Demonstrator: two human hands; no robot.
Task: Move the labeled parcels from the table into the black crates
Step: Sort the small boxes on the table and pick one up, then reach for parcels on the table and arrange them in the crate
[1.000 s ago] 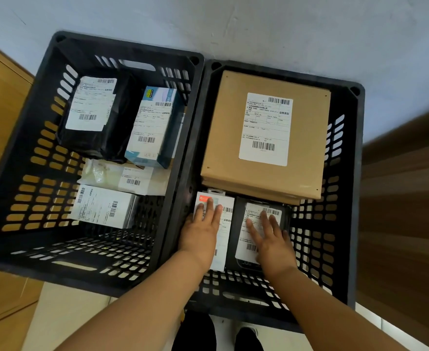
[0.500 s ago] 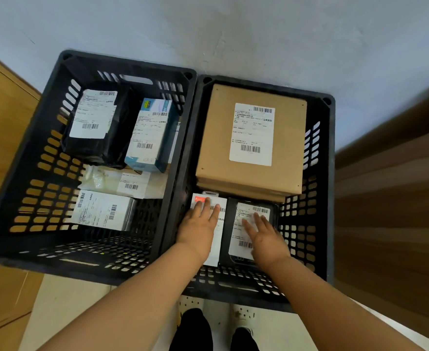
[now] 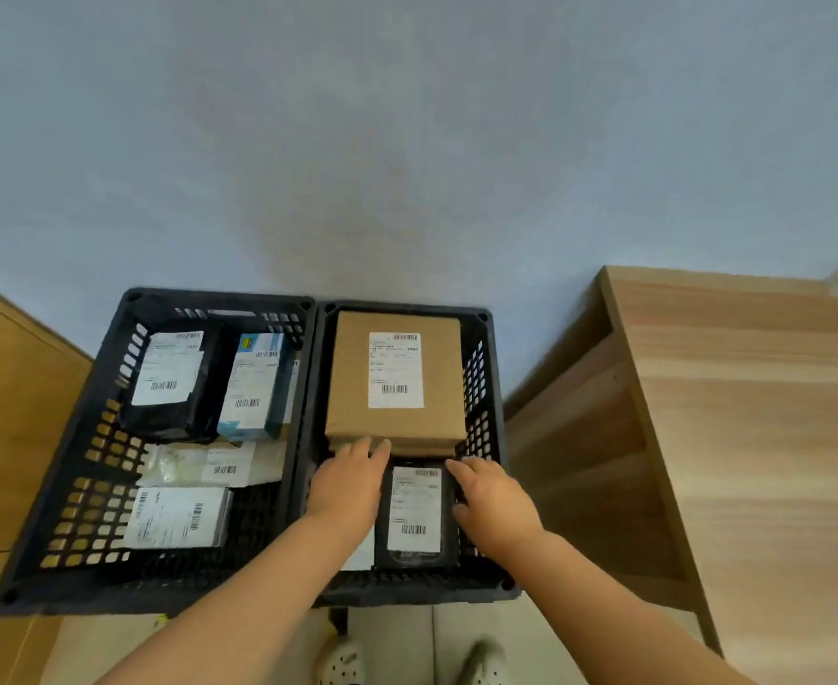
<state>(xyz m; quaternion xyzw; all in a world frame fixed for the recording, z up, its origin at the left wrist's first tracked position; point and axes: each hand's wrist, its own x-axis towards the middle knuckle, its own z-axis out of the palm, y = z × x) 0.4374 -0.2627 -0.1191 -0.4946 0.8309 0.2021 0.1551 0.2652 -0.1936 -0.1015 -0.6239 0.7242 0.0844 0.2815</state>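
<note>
Both hands are sliding outward in the right crate (image 3: 486, 388): left hand (image 3: 348, 487) flat, open on a white parcel (image 3: 360, 553), right hand (image 3: 493, 501) relaxed, empty. Between them, the black parcel (image 3: 417, 516) is lying lengthwise, pointing away.

We see two bare forearms, no sleeves reaching the wrists. The left hand (image 3: 345, 487) and right hand (image 3: 493, 501) wear no gloves, rings or watch. Below — pale perforated clog shoes (image 3: 343, 667), rounded toes.

parcel-sorting room: labelled parcels (image 3: 396, 370), crates (image 3: 61, 491)
</note>
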